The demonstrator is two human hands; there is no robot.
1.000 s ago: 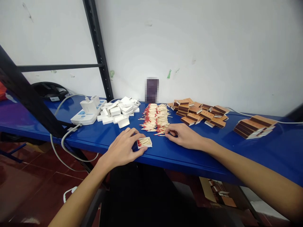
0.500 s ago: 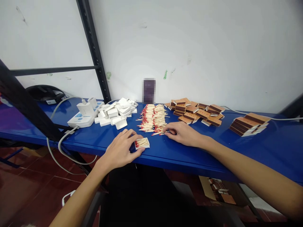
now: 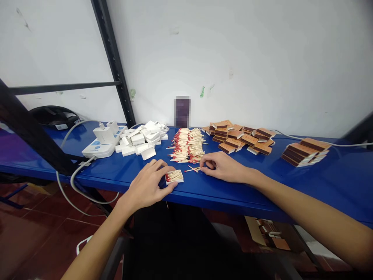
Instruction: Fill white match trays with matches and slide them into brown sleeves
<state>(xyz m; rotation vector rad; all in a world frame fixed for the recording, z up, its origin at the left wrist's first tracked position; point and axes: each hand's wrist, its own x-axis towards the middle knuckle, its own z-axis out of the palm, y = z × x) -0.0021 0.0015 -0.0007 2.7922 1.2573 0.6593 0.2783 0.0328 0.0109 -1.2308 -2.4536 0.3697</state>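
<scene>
My left hand (image 3: pixel 148 182) rests on the blue table (image 3: pixel 335 179) with thumb and fingers closed round a small white matchbox tray (image 3: pixel 174 176) that holds red-tipped matches. My right hand (image 3: pixel 225 167) lies just right of it, fingertips pinched on a few loose matches (image 3: pixel 192 169) on the table surface. Behind both hands sits a pile of red-tipped matches (image 3: pixel 188 145).
A heap of empty white trays (image 3: pixel 144 140) and a white power strip (image 3: pixel 100 144) with a cable are at the left. Brown matchbox sleeves (image 3: pixel 241 138) and a neat brown stack (image 3: pixel 305 152) lie right. A black shelf post (image 3: pixel 112 58) stands behind.
My right hand has drawn a few matches out of the pile toward the table's front edge. The left hand stays on the tray.
</scene>
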